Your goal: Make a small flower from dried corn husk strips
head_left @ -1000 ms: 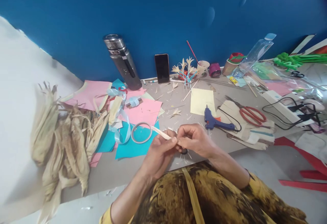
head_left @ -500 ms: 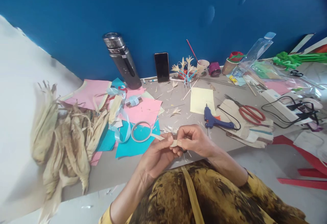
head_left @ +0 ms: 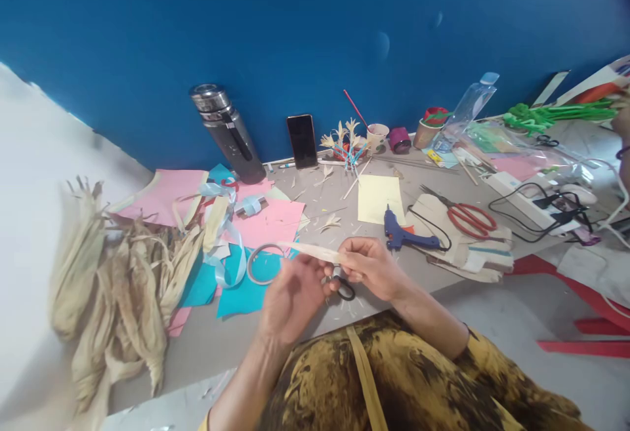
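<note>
A pale strip of husk (head_left: 310, 249) stretches leftward from the pinched fingers of my right hand (head_left: 371, 266). Below and left of it is my left hand (head_left: 298, 293), palm partly turned up, its fingertips close to my right fingers. Small scissors with black handles (head_left: 346, 290) show beneath the fingers; my left fingertips seem curled around them, partly hidden. A roll of tape (head_left: 252, 266) lies on blue paper (head_left: 241, 294) just left of my hands.
Dried husks (head_left: 123, 300) lie at the left. Behind are a dark flask (head_left: 231, 136), a phone (head_left: 302, 141) and small husk flowers (head_left: 347, 139). At right are a blue glue gun (head_left: 408, 234), red-handled scissors (head_left: 472, 220) and a power strip (head_left: 526, 198). Someone's arm (head_left: 624, 132) shows at the far right edge.
The strip now extends at length to the left from my right fingers. My left thumb has come off it and that hand has opened somewhat. The black scissor handles show more. The view has shifted slightly.
</note>
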Tool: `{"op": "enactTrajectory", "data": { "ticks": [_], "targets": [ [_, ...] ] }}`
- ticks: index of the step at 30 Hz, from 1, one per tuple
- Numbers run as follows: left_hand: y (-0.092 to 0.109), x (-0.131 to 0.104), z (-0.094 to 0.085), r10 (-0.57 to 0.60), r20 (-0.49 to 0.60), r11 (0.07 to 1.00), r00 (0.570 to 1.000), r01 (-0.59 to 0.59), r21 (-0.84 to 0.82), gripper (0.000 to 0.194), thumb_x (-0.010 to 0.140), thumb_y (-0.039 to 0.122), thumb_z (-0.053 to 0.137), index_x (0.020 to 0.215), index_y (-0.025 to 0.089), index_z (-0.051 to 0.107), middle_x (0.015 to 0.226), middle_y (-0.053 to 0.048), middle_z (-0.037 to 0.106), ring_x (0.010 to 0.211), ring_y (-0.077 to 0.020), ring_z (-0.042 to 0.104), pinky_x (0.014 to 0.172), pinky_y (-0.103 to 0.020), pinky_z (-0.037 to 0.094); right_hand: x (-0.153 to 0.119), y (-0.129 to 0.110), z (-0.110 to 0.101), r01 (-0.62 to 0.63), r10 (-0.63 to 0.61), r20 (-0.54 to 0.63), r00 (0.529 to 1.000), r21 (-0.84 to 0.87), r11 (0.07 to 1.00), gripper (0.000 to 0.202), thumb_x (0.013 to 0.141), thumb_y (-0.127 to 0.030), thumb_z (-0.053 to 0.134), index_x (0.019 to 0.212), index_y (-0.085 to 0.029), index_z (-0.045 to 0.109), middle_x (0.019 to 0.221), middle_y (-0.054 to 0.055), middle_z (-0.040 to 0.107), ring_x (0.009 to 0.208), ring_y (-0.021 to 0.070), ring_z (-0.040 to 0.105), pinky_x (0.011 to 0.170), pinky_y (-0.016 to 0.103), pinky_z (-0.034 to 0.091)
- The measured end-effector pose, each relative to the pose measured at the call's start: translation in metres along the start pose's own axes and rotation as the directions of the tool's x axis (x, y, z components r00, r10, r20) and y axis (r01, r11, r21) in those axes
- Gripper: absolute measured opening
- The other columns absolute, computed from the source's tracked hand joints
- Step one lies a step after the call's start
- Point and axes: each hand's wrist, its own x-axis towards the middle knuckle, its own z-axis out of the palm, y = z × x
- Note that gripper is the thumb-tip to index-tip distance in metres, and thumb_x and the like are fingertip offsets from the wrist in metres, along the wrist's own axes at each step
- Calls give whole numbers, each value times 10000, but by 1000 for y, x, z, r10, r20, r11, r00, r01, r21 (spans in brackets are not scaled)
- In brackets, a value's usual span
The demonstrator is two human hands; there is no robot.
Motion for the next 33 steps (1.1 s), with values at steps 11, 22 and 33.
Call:
{"op": "enactTrajectory", "data": {
  "ticks": [11,22,33],
  "targets": [
    [-18,10,3,223,-187,940,957,-161,300,221,724,278,823,756,163,636,703,-1,657,666,-115,585,667,-242,460,-9,-2,2,72,-104,-72,992,-359,931,351,800,-501,743,837,-152,729,692,33,686,463,74,473,415,210,361],
    [-29,15,14,270,-189,889,944,-168,426,176,724,274,791,753,144,677,650,7,612,612,-111,524,636,-247,446,-12,-9,5,22,-80,-111,991,-445,895,153,767,-261,639,654,-172,587,586,-6,601,498,93,476,477,221,375],
    [-22,16,12,192,-203,944,960,-124,307,213,696,261,821,677,120,663,602,-6,615,565,-101,541,598,-233,455,-15,-8,4,27,-46,-44,998,-362,932,178,772,-328,661,707,-162,648,668,21,651,507,89,466,472,215,366]
  ]
}}
